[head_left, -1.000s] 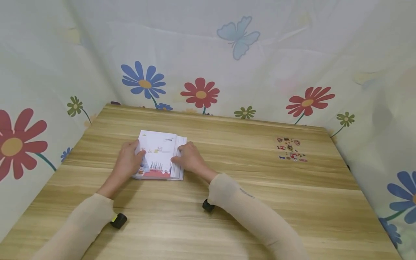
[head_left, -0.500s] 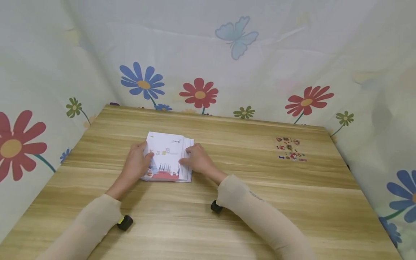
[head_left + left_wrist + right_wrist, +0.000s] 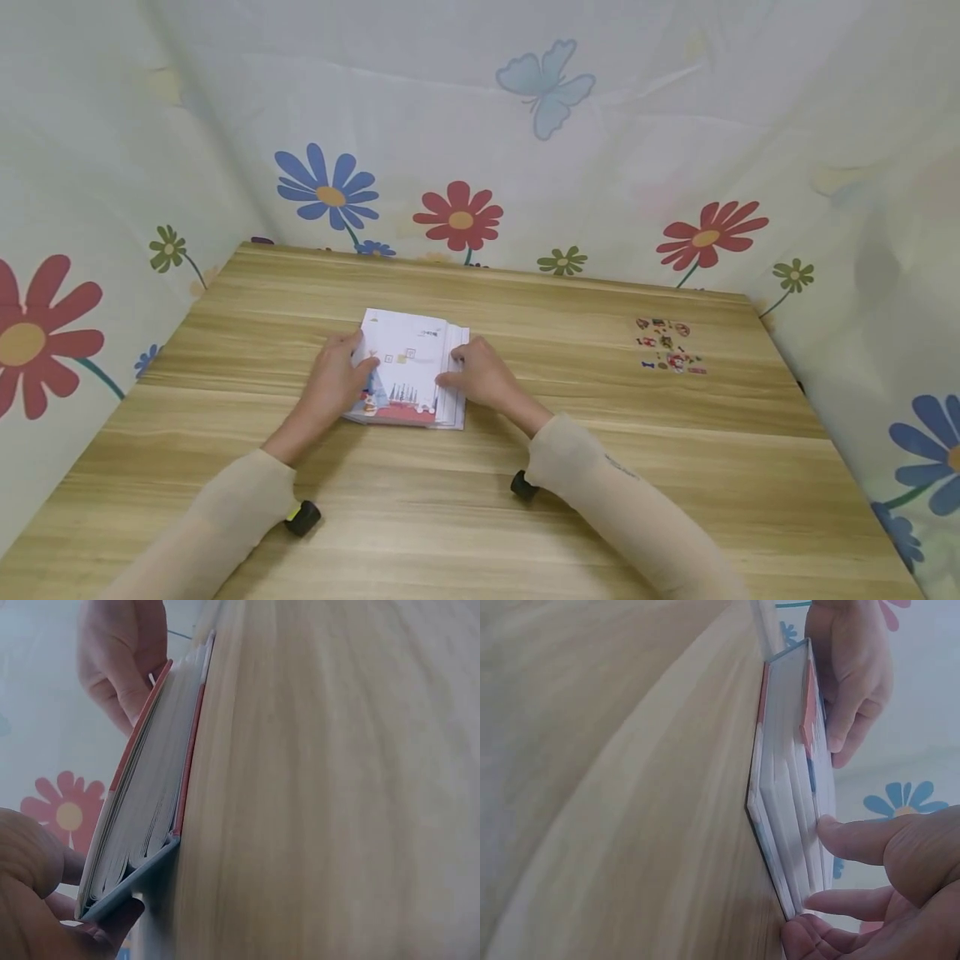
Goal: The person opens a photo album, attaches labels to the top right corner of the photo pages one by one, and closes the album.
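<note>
A thick hardcover book (image 3: 408, 379) with a white cover, small printed pictures and a red strip along its near edge lies on the wooden table. My left hand (image 3: 337, 379) grips its spine side, thumb on the cover and fingers round the blue-grey spine (image 3: 131, 881). On the opposite side, my right hand (image 3: 483, 375) holds the fore-edge: its thumb (image 3: 855, 838) presses at the top cover's edge, while other fingers reach the pages (image 3: 784, 761) and the lower cover's corner. The pages fan out past the top cover to the right.
A clear sheet of small colourful stickers (image 3: 670, 346) lies at the back right of the table (image 3: 600, 383). Behind the table hangs a white curtain (image 3: 637, 167) printed with flowers and a butterfly. Both wrists carry small black cameras below the beige sleeves (image 3: 615, 492).
The book has slid to the right and a little toward me, with both hands keeping their hold on its sides. The sticker sheet stays in place.
</note>
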The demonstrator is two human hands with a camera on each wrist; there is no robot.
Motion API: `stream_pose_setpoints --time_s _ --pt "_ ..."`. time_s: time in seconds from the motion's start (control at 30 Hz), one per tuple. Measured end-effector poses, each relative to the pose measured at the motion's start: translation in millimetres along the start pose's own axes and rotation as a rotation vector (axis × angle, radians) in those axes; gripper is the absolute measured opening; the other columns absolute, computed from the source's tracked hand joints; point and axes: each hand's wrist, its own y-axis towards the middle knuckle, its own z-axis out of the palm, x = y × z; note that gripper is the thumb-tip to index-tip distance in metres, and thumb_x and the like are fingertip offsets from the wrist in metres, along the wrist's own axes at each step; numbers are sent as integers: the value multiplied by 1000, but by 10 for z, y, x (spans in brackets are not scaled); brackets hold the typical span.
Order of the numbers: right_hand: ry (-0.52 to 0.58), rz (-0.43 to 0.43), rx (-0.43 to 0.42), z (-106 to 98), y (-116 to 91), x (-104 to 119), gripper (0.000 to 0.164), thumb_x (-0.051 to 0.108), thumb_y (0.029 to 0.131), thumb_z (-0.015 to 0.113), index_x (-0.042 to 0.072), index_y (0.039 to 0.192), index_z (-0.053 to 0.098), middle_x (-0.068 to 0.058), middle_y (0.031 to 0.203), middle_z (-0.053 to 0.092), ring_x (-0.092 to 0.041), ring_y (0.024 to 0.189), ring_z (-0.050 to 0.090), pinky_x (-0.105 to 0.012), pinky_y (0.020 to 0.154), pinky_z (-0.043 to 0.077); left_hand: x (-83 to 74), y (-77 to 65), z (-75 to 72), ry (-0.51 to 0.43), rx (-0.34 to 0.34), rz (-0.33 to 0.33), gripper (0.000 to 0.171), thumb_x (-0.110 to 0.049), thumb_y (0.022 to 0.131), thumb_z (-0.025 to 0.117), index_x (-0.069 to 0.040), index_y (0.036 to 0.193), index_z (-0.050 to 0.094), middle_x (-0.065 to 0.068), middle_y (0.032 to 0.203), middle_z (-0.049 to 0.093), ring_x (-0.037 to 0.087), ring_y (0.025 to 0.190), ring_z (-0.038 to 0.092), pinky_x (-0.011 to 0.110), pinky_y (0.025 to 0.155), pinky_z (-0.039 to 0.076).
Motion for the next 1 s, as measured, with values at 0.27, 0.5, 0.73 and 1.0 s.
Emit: stream_pose_setpoints --time_s 0.27,0.5,0.73,1.0 --pt "1 14 6 -90 -81 -107 42 23 91 77 -3 125 71 -23 126 63 -27 106 55 -41 97 51 -65 -33 108 -18 14 9 61 -13 100 62 13 150 38 39 145 45 50 137 46 59 120 36" --pt "45 50 -8 -172 -145 -260 50 21 90 79 -5 131 67 -25 133 62 -27 113 57 -42 104 52 -132 -37 269 -45 17 27 63 -15 100 62 12 151 37 37 144 46 49 137 48 57 119 39" --pt "67 95 -2 -242 -224 -349 53 21 90 79 -6 133 64 -25 137 59 -29 117 57 -43 105 51 -247 -57 393 -50 -5 28 63 -14 99 65 12 151 39 35 144 48 47 137 50 54 120 39" --pt "52 114 -6 -345 -299 -447 53 20 89 79 -7 133 64 -24 137 61 -32 122 59 -47 107 52 -376 -60 520 -55 -14 48 63 -14 98 67 11 150 42 33 147 48 46 138 50 53 120 39"
